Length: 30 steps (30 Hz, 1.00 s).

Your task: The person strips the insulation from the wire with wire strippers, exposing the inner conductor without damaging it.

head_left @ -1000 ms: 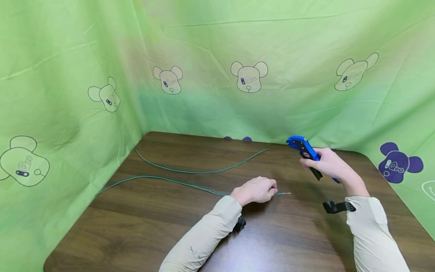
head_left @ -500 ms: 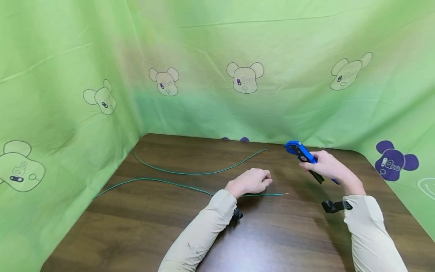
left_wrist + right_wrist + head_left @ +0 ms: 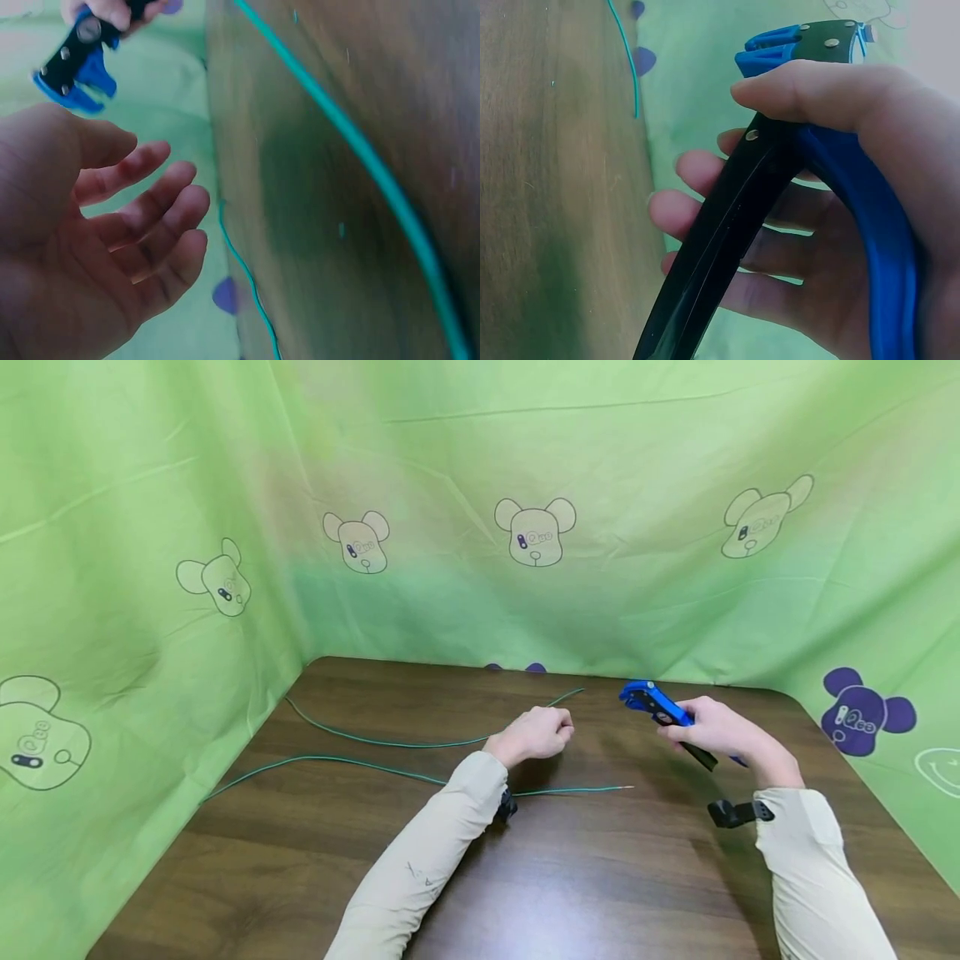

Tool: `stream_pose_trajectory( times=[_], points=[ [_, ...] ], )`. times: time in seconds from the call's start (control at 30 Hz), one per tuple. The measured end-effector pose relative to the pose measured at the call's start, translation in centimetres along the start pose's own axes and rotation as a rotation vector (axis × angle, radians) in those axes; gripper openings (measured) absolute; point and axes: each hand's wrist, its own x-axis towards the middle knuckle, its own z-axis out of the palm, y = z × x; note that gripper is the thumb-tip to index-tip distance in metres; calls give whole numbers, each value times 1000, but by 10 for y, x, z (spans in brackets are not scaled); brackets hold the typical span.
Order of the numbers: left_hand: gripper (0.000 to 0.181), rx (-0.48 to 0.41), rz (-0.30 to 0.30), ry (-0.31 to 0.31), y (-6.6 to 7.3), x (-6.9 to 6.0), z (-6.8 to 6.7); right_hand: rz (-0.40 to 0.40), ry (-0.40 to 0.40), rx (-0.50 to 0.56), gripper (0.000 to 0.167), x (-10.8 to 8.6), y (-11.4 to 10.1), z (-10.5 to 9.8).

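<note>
A blue and black wire stripper [image 3: 651, 700] is gripped in my right hand [image 3: 722, 727], raised over the right side of the table, its head pointing up and left. In the right wrist view the fingers curl round its black handle [image 3: 712, 225], the thumb lies across the body, and the blue handle [image 3: 885, 232] sits against the palm. My left hand [image 3: 534, 733] hovers above the table, holding nothing, fingers loosely bent. Below its wrist runs the nearer green wire [image 3: 322, 758], ending in a bare tip at right. The farther green wire [image 3: 405, 745] passes partly behind the left hand.
The brown wooden table [image 3: 300, 877] is bordered at the back and sides by a green curtain [image 3: 435, 602] printed with bear heads. Small green bits [image 3: 341, 230] lie on the tabletop. Both wires reach the table's left edge.
My left hand has let go of the nearer wire, which stays on the table, and has moved up and away toward the farther wire. My right hand has lowered slightly with the wire stripper.
</note>
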Motion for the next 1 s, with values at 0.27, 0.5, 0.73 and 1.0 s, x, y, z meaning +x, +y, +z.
stream_pose_trajectory(
  times=[0.27,0.5,0.73,1.0],
  points=[
    [14,-2,-64,33,-20,5,-5,-23,-9,-21,20,-1,0,-1],
    [9,5,-79,51,-24,12,-8,-25,-21,-35,22,-3,1,-2],
    [11,68,-97,76,-28,17,-6,-29,-28,-42,20,0,1,-2],
    [13,122,-155,97,-35,19,-4,-25,-67,-15,22,-1,-4,-3]
  ],
)
